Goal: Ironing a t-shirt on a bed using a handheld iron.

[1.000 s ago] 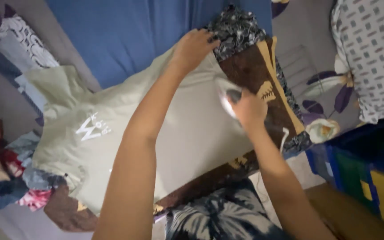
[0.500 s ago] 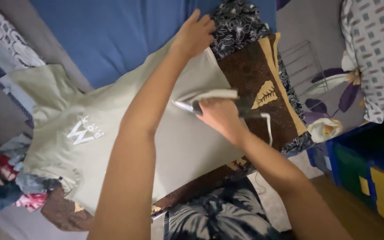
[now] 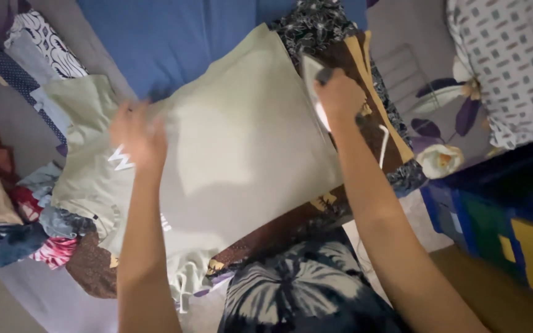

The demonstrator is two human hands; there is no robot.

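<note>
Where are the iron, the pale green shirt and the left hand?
iron (image 3: pixel 311 71), head view, upper body.
pale green shirt (image 3: pixel 242 154), head view, flat middle.
left hand (image 3: pixel 137 132), head view, back of hand.

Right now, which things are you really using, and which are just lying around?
In use:
left hand on the pale green shirt
right hand gripping the iron
brown patterned cover under the shirt

Lying about:
heap of clothes
blue sheet
flowered bedding
dotted pillow
</note>
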